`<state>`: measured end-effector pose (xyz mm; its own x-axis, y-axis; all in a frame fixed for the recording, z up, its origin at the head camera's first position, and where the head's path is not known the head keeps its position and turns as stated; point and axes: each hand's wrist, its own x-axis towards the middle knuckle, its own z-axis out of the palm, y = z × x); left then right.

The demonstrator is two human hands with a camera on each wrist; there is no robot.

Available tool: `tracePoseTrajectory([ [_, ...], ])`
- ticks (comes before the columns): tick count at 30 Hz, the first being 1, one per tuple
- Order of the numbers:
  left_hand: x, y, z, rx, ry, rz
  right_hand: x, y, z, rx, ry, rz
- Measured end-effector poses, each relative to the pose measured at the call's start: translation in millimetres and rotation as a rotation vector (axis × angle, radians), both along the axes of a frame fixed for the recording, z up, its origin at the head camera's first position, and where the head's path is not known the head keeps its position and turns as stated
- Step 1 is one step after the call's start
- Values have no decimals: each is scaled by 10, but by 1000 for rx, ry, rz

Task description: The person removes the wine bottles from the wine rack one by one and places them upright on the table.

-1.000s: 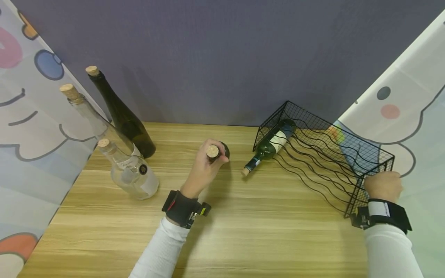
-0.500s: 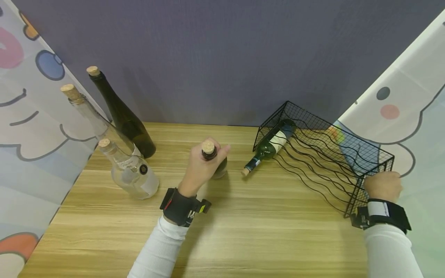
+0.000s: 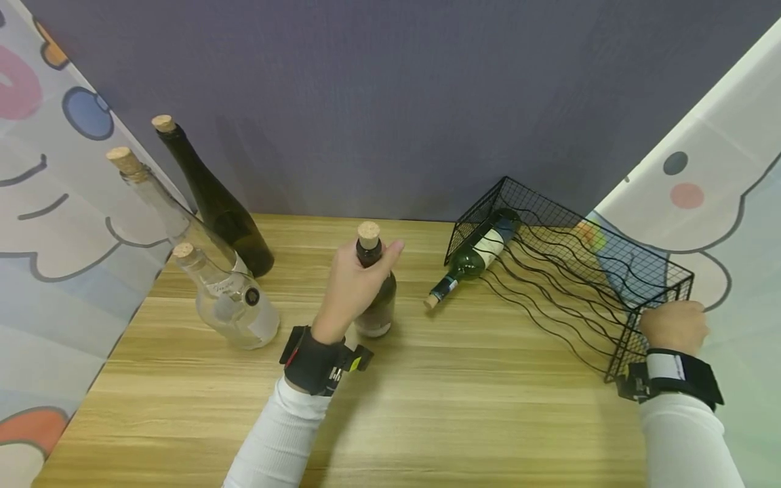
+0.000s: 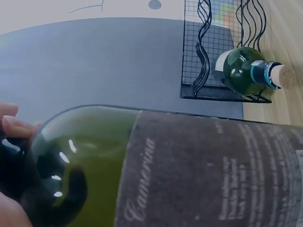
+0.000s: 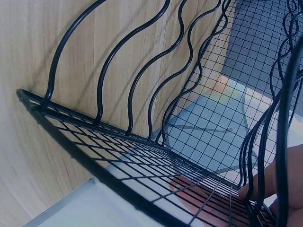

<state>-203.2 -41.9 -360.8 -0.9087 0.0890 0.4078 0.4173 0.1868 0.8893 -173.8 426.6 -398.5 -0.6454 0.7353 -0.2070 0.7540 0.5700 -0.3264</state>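
My left hand [image 3: 354, 285] grips a dark wine bottle [image 3: 379, 305] round its neck, just below the cork. The bottle leans, its base toward me. In the left wrist view its green shoulder and dark label [image 4: 189, 165] fill the foreground; fingers [image 4: 16, 126] show at the left edge. My right hand [image 3: 674, 327] holds the near right end of a black wire wine rack [image 3: 662, 278]; in the right wrist view fingertips [image 5: 265, 182] curl by the wires. A green bottle [image 3: 466, 263] with a cream label lies in the rack's left end, corked neck sticking out toward me.
At the left of the wooden table [image 3: 488, 427] stand a tall dark corked bottle [image 3: 222, 210], a tall clear corked bottle [image 3: 167, 213] and a round clear bottle [image 3: 234, 315]. A grey panel [image 3: 378, 108] rises behind. Cartoon-printed sheets [image 3: 708, 203] flank both sides.
The left hand has tilted the wine bottle: its base has swung toward me and more of its body shows. The right hand and rack have stayed in place.
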Motion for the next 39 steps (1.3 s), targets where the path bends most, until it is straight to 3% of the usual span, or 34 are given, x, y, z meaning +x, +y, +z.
tracePoseTrajectory([
  [4,-10,-6,28,-18,-64,2,-1,-1,2,23,-10,19],
  [12,-5,-15,62,-50,-119,2,24,-55,22,39,-17,35],
  [18,5,-80,17,-163,-134,-87,54,-98,53,30,-14,29],
  [21,-1,-101,-75,-189,-67,-122,51,-105,60,16,-4,17],
  [23,-11,-101,-170,-200,1,-108,48,-99,58,9,-1,12],
  [28,-68,-57,-424,-194,254,34,41,-89,55,7,-6,10],
  [31,-103,-39,-520,-178,388,77,35,-89,64,13,-13,17],
  [39,-169,-72,-655,-166,539,42,61,-122,97,37,-31,49],
])
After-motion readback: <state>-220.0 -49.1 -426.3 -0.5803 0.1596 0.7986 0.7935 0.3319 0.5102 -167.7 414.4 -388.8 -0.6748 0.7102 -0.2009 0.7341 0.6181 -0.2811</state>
